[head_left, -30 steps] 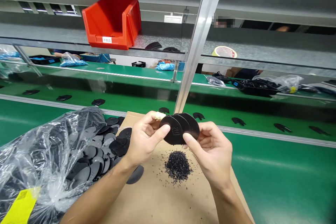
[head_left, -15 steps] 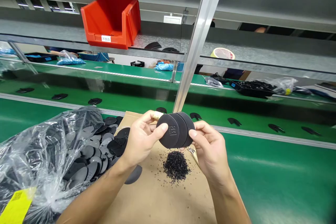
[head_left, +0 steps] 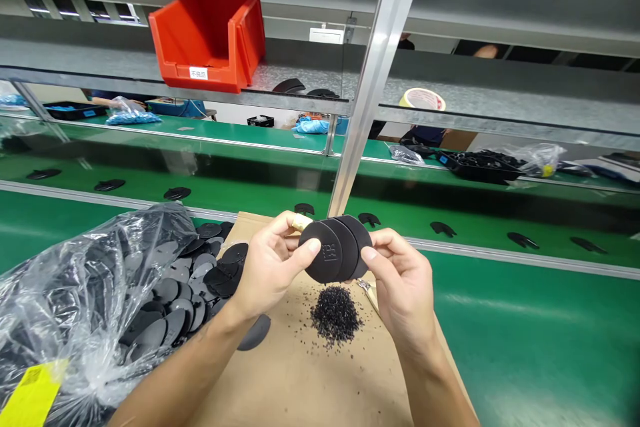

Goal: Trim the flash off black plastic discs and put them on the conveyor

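Both of my hands hold a small fanned stack of black round discs (head_left: 336,248) above a brown cardboard sheet (head_left: 310,367). My left hand (head_left: 270,267) pinches the front disc with its thumb on the face; a tan band wraps the index finger. My right hand (head_left: 403,287) grips the right edge of the stack between thumb and fingers. Below the discs lies a small heap of black crumbs (head_left: 335,313). A clear plastic bag (head_left: 95,293) full of the same black discs lies open at the left, and one disc (head_left: 255,332) sits under my left wrist.
Green conveyor belts (head_left: 525,320) run across in front, with black parts (head_left: 443,228) spaced along the farther belt. A slanted aluminium post (head_left: 370,87) rises behind my hands. A red bin (head_left: 207,40) and a tape roll (head_left: 423,99) sit on the metal shelf. Another person's arm shows far left.
The fanned discs were pushed closer together into a tighter stack, and my right hand shifted a little left along the edge. Parts on the belt drifted left.
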The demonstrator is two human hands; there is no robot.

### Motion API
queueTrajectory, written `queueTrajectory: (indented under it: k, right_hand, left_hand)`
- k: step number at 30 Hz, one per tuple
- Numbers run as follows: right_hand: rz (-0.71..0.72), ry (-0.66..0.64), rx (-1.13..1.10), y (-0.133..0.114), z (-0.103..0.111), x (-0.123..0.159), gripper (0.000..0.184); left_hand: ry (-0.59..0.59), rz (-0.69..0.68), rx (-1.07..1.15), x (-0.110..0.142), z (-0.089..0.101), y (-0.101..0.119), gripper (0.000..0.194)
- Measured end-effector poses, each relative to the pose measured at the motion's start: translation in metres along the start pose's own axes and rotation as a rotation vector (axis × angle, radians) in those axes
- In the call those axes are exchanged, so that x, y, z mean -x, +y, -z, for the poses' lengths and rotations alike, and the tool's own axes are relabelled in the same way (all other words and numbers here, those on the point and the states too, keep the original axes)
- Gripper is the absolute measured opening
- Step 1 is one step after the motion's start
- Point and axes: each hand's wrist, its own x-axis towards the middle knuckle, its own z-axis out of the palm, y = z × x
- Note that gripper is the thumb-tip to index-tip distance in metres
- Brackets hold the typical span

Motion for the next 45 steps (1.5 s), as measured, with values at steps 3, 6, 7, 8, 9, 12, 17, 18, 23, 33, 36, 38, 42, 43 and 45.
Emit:
queueTrajectory:
  k: [3,6,7,8,9,12,17,18,23,33,36,38,42,43,45]
  right_hand:
    - [0.070,0.071,0.084,0.000,0.000,0.002,0.008]
    - [0.082,0.059,0.091,-0.003,0.001,0.003,0.004]
    - [0.073,0.048,0.086,-0.005,0.001,0.003,0.004]
    - [0.063,0.039,0.080,-0.006,0.001,0.004,0.004]
    - [0.053,0.032,0.076,-0.007,0.001,0.004,0.004]
    - [0.030,0.039,0.074,-0.010,0.000,0.006,0.006]
    - [-0.024,0.007,0.027,-0.018,0.000,0.010,0.003]
    - [-0.030,-0.010,0.008,-0.020,0.000,0.011,0.002]
    - [-0.026,-0.049,-0.062,-0.024,0.002,0.013,0.008]
    - [-0.257,-0.599,0.215,-0.012,0.054,0.029,0.021]
    - [-0.124,-0.484,0.737,0.018,0.097,0.055,0.032]
    - [-0.069,-0.431,1.057,0.046,0.123,0.074,0.044]
    - [-0.090,-0.429,1.264,0.087,0.147,0.095,0.042]
    - [-0.090,-0.435,1.259,0.092,0.147,0.096,0.038]
    - [-0.086,-0.441,1.254,0.095,0.144,0.093,0.030]
  left_hand:
    - [-0.079,0.021,0.009,0.003,0.000,0.000,0.013]
    - [-0.089,0.022,0.017,0.003,0.000,0.000,0.016]
    - [-0.086,0.019,0.022,0.002,0.001,0.000,0.016]
    - [-0.085,0.019,0.030,0.002,0.001,-0.001,0.016]
    - [-0.090,0.021,0.039,0.001,0.002,-0.001,0.016]
    - [-0.123,0.037,0.072,0.001,0.003,-0.004,0.017]
    - [-0.130,0.089,0.095,0.008,0.005,-0.005,0.018]
    - [-0.120,0.097,0.093,0.010,0.005,-0.004,0.018]
    - [-0.079,0.099,0.077,0.018,0.003,0.001,0.021]
    - [-0.097,0.503,0.167,0.035,-0.011,0.000,0.032]
    - [-0.152,0.677,0.182,0.044,-0.020,-0.016,0.032]
    - [-0.190,0.763,0.201,0.050,-0.028,-0.028,0.031]
    - [-0.235,0.858,0.184,0.062,-0.039,-0.048,0.033]
    - [-0.244,0.869,0.166,0.064,-0.041,-0.051,0.034]
    - [-0.264,0.883,0.127,0.068,-0.042,-0.055,0.034]
